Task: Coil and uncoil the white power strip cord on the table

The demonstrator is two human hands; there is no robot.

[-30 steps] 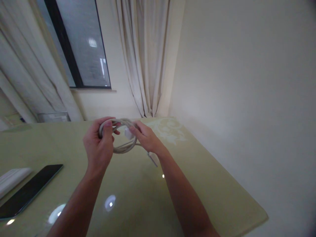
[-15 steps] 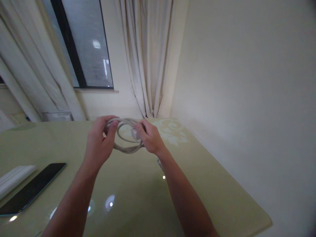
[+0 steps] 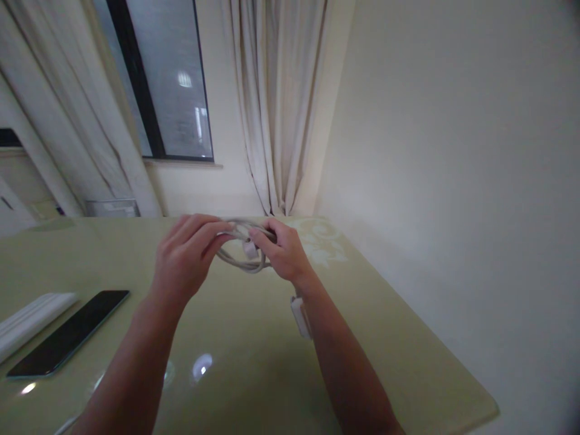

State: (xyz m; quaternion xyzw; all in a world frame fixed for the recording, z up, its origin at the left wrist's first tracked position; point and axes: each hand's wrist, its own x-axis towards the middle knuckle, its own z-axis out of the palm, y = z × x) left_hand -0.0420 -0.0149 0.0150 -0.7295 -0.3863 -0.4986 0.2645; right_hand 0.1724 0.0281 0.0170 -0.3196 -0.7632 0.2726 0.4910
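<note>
Both hands hold a coiled white cable (image 3: 240,257) just above the pale green table (image 3: 254,338). My left hand (image 3: 183,260) pinches the coil's left side with fingers and thumb. My right hand (image 3: 283,251) grips the right side, fingers closed over the loops, with a small white plug (image 3: 249,248) showing at its fingertips. A free end with a white connector (image 3: 298,315) hangs below my right wrist, close to the tabletop.
A dark phone (image 3: 67,332) lies face up at the left of the table beside a white flat object (image 3: 31,320). A wall runs along the table's right edge. Curtains (image 3: 276,103) and a window (image 3: 158,78) stand behind the far edge.
The coil has been drawn tighter and smaller between the hands. The hanging connector end now shows more plainly beneath my right wrist. The view has shifted slightly left.
</note>
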